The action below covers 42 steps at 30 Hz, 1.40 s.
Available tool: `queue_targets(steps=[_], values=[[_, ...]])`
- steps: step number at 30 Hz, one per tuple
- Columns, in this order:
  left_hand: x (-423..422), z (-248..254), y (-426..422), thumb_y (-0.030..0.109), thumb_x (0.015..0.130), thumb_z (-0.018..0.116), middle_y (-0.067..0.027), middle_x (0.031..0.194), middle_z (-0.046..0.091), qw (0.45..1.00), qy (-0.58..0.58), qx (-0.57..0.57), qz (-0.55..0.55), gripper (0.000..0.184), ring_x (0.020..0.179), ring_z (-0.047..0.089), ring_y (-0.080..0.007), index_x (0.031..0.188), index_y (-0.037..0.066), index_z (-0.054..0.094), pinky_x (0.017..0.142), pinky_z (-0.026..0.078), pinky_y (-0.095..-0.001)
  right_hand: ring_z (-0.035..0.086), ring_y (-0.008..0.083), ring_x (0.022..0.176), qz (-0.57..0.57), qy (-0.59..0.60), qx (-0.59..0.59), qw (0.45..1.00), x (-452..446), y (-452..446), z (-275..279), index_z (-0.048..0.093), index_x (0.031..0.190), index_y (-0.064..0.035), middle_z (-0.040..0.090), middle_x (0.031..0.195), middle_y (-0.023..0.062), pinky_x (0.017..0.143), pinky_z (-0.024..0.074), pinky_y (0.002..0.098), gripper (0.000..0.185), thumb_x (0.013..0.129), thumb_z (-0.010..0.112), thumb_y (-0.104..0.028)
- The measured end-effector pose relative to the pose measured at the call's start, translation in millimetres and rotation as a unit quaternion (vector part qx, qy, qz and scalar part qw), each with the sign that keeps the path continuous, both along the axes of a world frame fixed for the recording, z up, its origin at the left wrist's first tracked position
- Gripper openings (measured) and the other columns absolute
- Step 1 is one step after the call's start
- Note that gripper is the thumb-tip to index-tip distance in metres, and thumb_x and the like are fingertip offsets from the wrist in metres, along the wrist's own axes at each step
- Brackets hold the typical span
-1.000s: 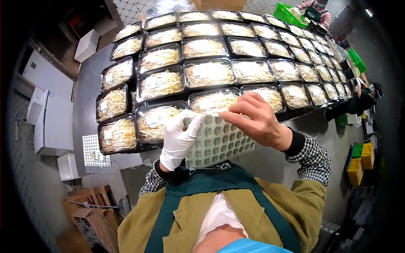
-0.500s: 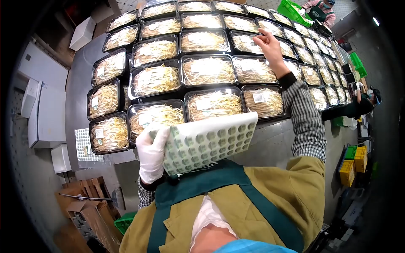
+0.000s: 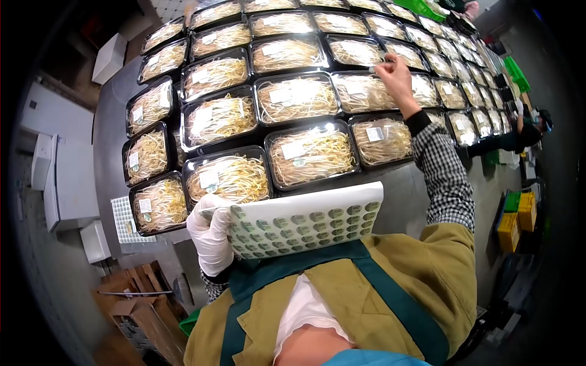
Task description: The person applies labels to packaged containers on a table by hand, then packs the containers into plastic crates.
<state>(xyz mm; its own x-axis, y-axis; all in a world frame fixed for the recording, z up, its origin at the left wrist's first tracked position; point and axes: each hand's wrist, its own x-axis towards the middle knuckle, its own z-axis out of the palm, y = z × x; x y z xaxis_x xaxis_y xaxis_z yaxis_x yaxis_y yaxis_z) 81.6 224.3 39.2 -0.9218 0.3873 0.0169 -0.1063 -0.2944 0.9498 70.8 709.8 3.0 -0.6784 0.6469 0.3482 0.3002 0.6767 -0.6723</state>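
Observation:
My left hand (image 3: 212, 235), in a white glove, grips the left edge of a sheet of round green stickers (image 3: 305, 224), held in front of my chest. The bare right hand (image 3: 395, 79) reaches over the packed trays, thumb and fingers pinched together on a small pale sticker (image 3: 371, 69). Below it lies a black tray of bean sprouts (image 3: 363, 91) under clear film with a white label. Nearer me, another tray of bean sprouts (image 3: 311, 155) carries a white label and a round green sticker (image 3: 298, 163).
Rows of similar trays (image 3: 218, 122) cover the metal table (image 3: 113, 134). A second sticker sheet (image 3: 125, 213) lies at the left table edge. Cardboard boxes (image 3: 143, 320) stand below left; yellow crates (image 3: 510, 229) stand right. A co-worker in dark clothing (image 3: 519, 140) is at the right.
The sticker sheet has tilted and shifted slightly lower and right in view. My right hand stays over the trays, its fingers now closer together. The whole view has shifted a little.

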Motion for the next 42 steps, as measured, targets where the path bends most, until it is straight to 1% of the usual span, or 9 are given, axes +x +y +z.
queue_targets(steps=[4, 8, 13, 19, 25, 28, 31, 35, 42], values=[[-1.6, -1.6, 6.5, 0.022, 0.084, 0.069, -0.0053, 0.081, 0.064, 0.997, -0.004, 0.044, -0.071, 0.023, 0.070, 0.057, -0.0103, 0.086, 0.002, 0.056, 0.066, 0.045, -0.0213, 0.062, 0.0105, 0.070, 0.041, 0.010, -0.102, 0.994, 36.0, -47.3, -13.6, 0.051, 0.116, 0.0057, 0.068, 0.082, 0.0078, 0.063, 0.0487, 0.0239, 0.052, 0.075, 0.071, -0.019], [0.0, -3.8, 8.1, 0.012, 0.086, 0.065, -0.0041, 0.084, 0.064, 0.990, 0.006, 0.036, -0.140, 0.014, 0.066, 0.051, -0.0053, 0.089, 0.002, 0.054, 0.061, 0.042, -0.0188, 0.063, 0.0183, 0.074, 0.003, -0.068, 0.200, 0.978, 34.7, -77.6, -20.9, 0.053, 0.116, -0.0110, 0.066, 0.077, -0.0009, 0.075, 0.0442, 0.0366, 0.045, 0.076, 0.067, -0.026], [4.4, 3.0, -1.2, 0.010, 0.090, 0.058, -0.0099, 0.097, 0.065, 0.964, -0.007, 0.046, -0.263, 0.013, 0.076, 0.055, -0.0065, 0.097, 0.002, 0.050, 0.070, 0.045, -0.0206, 0.061, 0.0247, 0.082, -0.080, -0.112, 0.359, 0.923, 50.5, -72.4, -7.4, 0.058, 0.103, -0.0108, 0.062, 0.091, 0.0070, 0.076, 0.0443, 0.0388, 0.031, 0.076, 0.066, -0.023], [0.9, -3.5, -0.2, 0.003, 0.090, 0.051, -0.0064, 0.095, 0.062, 0.939, 0.045, -0.045, -0.338, 0.014, 0.084, 0.056, -0.0091, 0.104, 0.000, 0.051, 0.078, 0.045, -0.0224, 0.062, 0.0158, 0.067, -0.069, -0.013, -0.069, 0.995, 137.1, -101.9, -10.5, 0.068, 0.082, -0.0018, 0.066, 0.088, 0.0063, 0.063, 0.0483, 0.0270, 0.022, 0.075, 0.071, -0.023], [17.2, -7.0, 33.0, -0.001, 0.090, 0.051, -0.0090, 0.117, 0.057, 0.943, 0.059, -0.010, -0.329, 0.031, 0.102, 0.056, -0.0126, 0.120, -0.003, 0.048, 0.090, 0.043, -0.0243, 0.059, 0.0255, 0.081, -0.138, -0.095, 0.278, 0.946, 146.5, -140.4, -27.7, 0.057, 0.080, -0.0092, 0.060, 0.086, 0.0055, 0.068, 0.0452, 0.0378, 0.018, 0.077, 0.066, -0.025], [24.9, -15.2, 50.2, 0.001, 0.090, 0.052, -0.0100, 0.124, 0.054, 0.946, 0.065, -0.024, -0.316, 0.037, 0.106, 0.055, -0.0136, 0.126, -0.003, 0.044, 0.091, 0.043, -0.0255, 0.062, 0.0244, 0.074, -0.151, -0.052, 0.189, 0.969, 162.2, -117.4, -18.9, 0.057, 0.083, -0.0058, 0.062, 0.084, 0.0080, 0.067, 0.0479, 0.0331, 0.018, 0.080, 0.064, -0.022], [33.2, -22.6, 74.4, 0.007, 0.091, 0.053, -0.0101, 0.109, 0.062, 0.940, 0.200, -0.065, -0.270, 0.028, 0.094, 0.061, -0.0137, 0.118, 0.000, 0.051, 0.083, 0.046, -0.0238, 0.061, 0.0146, 0.075, 0.053, 0.039, -0.107, 0.992, 183.9, -147.5, 40.2, 0.061, 0.093, -0.0021, 0.063, 0.078, 0.0071, 0.070, 0.0473, 0.0242, 0.016, 0.082, 0.066, -0.014], [55.5, -26.7, 112.9, 0.012, 0.089, 0.058, -0.0120, 0.073, 0.063, 0.930, 0.239, -0.128, -0.249, 0.010, 0.061, 0.062, -0.0204, 0.094, 0.003, 0.060, 0.058, 0.048, -0.0279, 0.060, 0.0184, 0.084, 0.275, -0.036, 0.018, 0.961, 202.0, -201.5, 93.9, 0.062, 0.101, -0.0032, 0.062, 0.091, 0.0077, 0.075, 0.0485, 0.0273, 0.025, 0.079, 0.069, -0.011], [103.9, -14.6, 188.9, 0.012, 0.086, 0.062, -0.0123, 0.067, 0.060, 0.910, 0.313, -0.125, -0.242, 0.009, 0.055, 0.059, -0.0218, 0.090, 0.004, 0.061, 0.054, 0.047, -0.0270, 0.059, 0.0233, 0.080, 0.225, -0.013, 0.064, 0.972, 237.7, -164.0, 89.7, 0.061, 0.106, -0.0075, 0.059, 0.090, 0.0076, 0.070, 0.0483, 0.0324, 0.031, 0.076, 0.069, -0.008]])
